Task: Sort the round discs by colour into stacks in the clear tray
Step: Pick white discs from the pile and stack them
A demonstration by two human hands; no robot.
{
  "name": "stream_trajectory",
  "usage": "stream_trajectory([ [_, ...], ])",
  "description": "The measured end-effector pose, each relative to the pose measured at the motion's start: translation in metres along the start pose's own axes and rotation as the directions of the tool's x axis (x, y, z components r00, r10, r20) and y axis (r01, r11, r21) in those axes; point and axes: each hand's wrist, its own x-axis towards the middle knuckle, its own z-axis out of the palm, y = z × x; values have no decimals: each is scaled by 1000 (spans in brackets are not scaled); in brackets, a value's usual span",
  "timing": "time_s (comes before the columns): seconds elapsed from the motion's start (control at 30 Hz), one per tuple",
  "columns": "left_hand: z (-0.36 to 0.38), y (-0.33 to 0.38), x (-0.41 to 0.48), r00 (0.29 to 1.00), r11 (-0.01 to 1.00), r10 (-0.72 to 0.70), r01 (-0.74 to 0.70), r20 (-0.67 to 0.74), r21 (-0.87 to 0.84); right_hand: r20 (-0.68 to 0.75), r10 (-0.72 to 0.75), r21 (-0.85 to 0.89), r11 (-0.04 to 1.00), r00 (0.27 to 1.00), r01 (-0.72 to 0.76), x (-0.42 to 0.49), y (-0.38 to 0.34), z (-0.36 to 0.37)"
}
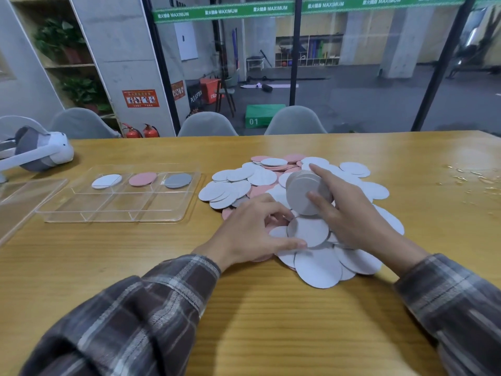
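We see the right hand (349, 213) gripping a stack of grey discs (303, 194), held on edge above the loose pile (238, 183) on the table (244, 308). The left hand (249, 232) pinches a single grey disc (307, 232) at the pile's near side. Left of the pile, the clear tray (108, 215) holds a white stack (106, 181), a pink stack (143, 179) and a grey stack (178, 180), one in each far compartment.
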Motion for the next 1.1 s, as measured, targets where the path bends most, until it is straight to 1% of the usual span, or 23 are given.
stream_trajectory([
  [0.07, 6, 3, 1, 999, 1000, 25, -25, 27, -2, -10, 16, -3, 1000, 1000, -16, -1, 5, -5],
  [0.17, 9, 5, 3, 999, 999, 42, -43, 31, 16, -16, 23, 1, 1000, 1000, -23, -6, 14, -12],
  [0.3, 8, 4, 2, 996, 995, 78, -80, 39, 52, 7, 22, 3, 1000, 1000, -22, -10, 20, -15],
  [0.43, 7, 4, 1, 984, 982, 178, -177, -14, 66, 4, 3, 0, 1000, 1000, -3, -11, 19, -16],
  [0.53, 8, 3, 2, 961, 962, 269, -264, -68, 75, -1, -24, -10, 1000, 1000, 24, -11, 17, -15],
  [0.7, 7, -1, 5, 914, 937, 348, -333, -210, 104, 6, -50, 28, 998, 999, 50, -11, 16, -11],
  [0.83, 6, 0, 6, 897, 941, 336, -312, -288, 127, 43, -76, 59, 996, 996, 74, -13, 15, -9],
  [0.97, 8, 3, 8, 898, 970, 236, -243, -371, 28, 87, -96, 100, 991, 992, 87, -14, 13, -5],
  [1.1, 10, 5, 11, 889, 981, 172, -193, -425, -7, 109, -117, 110, 988, 987, 105, -16, 5, -7],
])
